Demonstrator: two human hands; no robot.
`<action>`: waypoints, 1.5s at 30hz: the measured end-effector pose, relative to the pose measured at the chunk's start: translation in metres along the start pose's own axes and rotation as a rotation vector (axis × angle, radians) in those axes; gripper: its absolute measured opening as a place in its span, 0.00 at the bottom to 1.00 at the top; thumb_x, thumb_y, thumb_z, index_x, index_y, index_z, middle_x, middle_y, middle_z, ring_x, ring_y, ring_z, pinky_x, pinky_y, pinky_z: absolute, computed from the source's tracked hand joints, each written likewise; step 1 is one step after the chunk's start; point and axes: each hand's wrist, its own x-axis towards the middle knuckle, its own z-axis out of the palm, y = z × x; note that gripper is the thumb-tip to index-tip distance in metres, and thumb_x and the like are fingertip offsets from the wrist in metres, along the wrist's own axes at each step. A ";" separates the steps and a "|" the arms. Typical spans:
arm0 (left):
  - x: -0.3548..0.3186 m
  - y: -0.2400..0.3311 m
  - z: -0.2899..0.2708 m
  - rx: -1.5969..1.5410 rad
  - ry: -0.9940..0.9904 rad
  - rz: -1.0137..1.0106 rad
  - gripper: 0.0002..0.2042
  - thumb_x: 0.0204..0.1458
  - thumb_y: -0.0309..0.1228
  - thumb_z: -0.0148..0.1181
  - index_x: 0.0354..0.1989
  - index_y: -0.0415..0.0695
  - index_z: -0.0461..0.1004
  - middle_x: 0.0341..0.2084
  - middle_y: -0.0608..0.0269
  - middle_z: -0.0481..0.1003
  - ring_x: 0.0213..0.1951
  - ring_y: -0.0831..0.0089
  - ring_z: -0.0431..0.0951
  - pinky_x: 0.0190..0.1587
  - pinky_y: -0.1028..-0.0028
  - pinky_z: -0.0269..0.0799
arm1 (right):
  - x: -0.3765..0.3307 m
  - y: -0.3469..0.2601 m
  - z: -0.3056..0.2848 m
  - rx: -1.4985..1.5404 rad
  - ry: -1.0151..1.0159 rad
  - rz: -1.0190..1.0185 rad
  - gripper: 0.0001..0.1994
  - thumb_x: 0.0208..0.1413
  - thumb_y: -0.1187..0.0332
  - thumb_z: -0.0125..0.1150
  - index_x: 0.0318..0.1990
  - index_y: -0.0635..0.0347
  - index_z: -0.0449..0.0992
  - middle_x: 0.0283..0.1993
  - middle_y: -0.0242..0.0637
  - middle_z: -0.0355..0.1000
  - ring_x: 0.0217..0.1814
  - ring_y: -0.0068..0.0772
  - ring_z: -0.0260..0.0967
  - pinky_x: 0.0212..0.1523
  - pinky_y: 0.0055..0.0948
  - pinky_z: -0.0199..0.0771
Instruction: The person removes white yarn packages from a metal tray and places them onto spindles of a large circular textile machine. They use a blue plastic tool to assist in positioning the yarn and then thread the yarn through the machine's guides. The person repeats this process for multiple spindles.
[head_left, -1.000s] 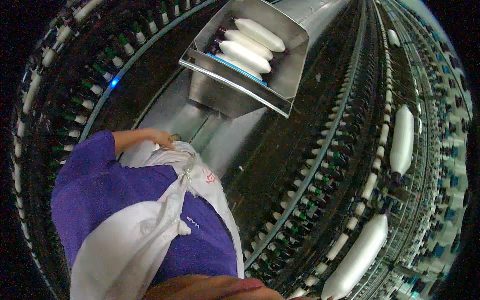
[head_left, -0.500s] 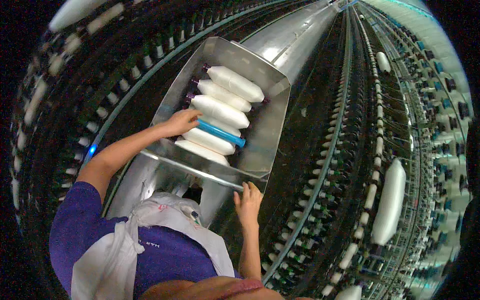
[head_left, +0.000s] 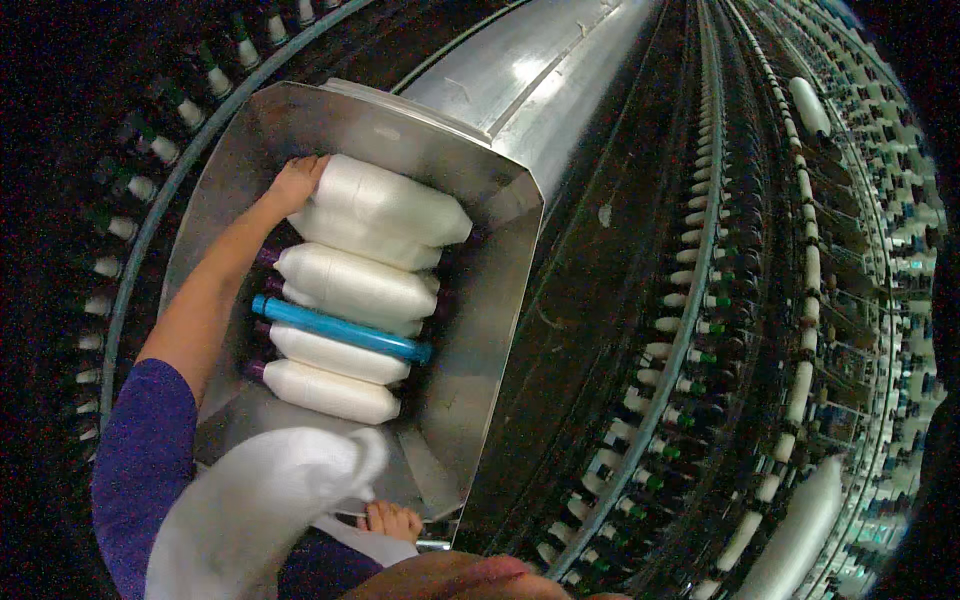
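A metal bin (head_left: 490, 230) holds several fat white roving bobbins lying crosswise, some with purple ends. My left hand (head_left: 300, 185) reaches into its far left part, fingers closed around the left end of the farthest bobbin (head_left: 395, 205). Just nearer lies another white bobbin (head_left: 355, 280). A bare blue tube (head_left: 340, 328) rests slantwise on the bobbins, apart from my hand. The nearest bobbin (head_left: 330, 390) lies toward the bin's front. My right hand (head_left: 393, 522) is curled over the bin's near rim, partly covered by white cloth.
White cloth (head_left: 265, 490) hangs from me over the bin's near left corner. Beyond the bin runs a long shiny metal cover (head_left: 560, 70). Spinning machine rows with small bobbins (head_left: 690, 300) line both sides. A large white bobbin (head_left: 800, 530) hangs at the lower right.
My left hand has left the blue tube and moved to the farthest bobbin's left end. I lean closer over the bin. My right hand stays at its near rim.
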 end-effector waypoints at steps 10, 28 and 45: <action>-0.017 -0.009 -0.020 -0.082 0.052 0.188 0.43 0.29 0.24 0.66 0.62 0.41 0.57 0.42 0.45 0.69 0.45 0.50 0.68 0.50 0.59 0.64 | 0.014 0.020 0.021 0.033 0.033 -0.016 0.20 0.48 0.52 0.59 0.46 0.51 0.73 0.44 0.35 0.71 0.48 0.38 0.66 0.50 0.45 0.58; -0.229 0.145 -0.172 -1.747 -0.699 -0.458 0.10 0.37 0.25 0.62 0.30 0.39 0.76 0.23 0.57 0.75 0.22 0.69 0.75 0.27 0.70 0.74 | 0.030 0.010 0.011 0.009 -0.262 0.005 0.12 0.50 0.58 0.54 0.38 0.52 0.74 0.39 0.40 0.70 0.45 0.44 0.66 0.46 0.48 0.60; -0.576 0.136 -0.364 -1.522 0.449 -0.403 0.50 0.33 0.30 0.68 0.67 0.41 0.42 0.53 0.57 0.65 0.49 0.71 0.67 0.50 0.71 0.66 | 0.038 -0.270 -0.087 0.841 0.419 -0.586 0.30 0.66 0.53 0.32 0.68 0.65 0.42 0.70 0.52 0.45 0.70 0.48 0.47 0.68 0.47 0.46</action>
